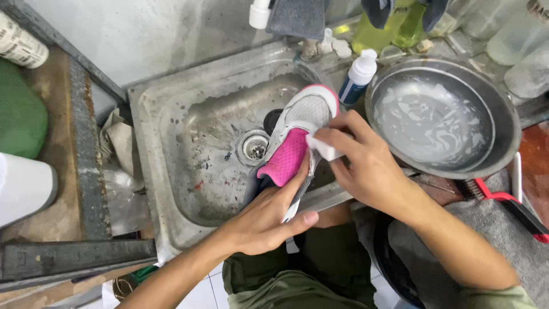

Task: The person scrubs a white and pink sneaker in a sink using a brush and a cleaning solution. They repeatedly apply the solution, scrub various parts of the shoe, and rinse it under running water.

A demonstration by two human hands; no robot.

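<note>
My left hand (269, 214) grips the sneaker (297, 134) steady over the sink (171, 114) so my right hand (366, 166), pinching a white wipe (323, 149), can rub its side.

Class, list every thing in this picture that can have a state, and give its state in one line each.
White and pink sports shoe: held tilted over the sink, tongue pulled out.
Left hand: gripping the shoe.
Right hand: pressing a small white pad on the shoe.
Stainless steel sink: stained, drain open.
Round metal basin: holds soapy water.
White-capped blue bottle: upright, capped.
</note>
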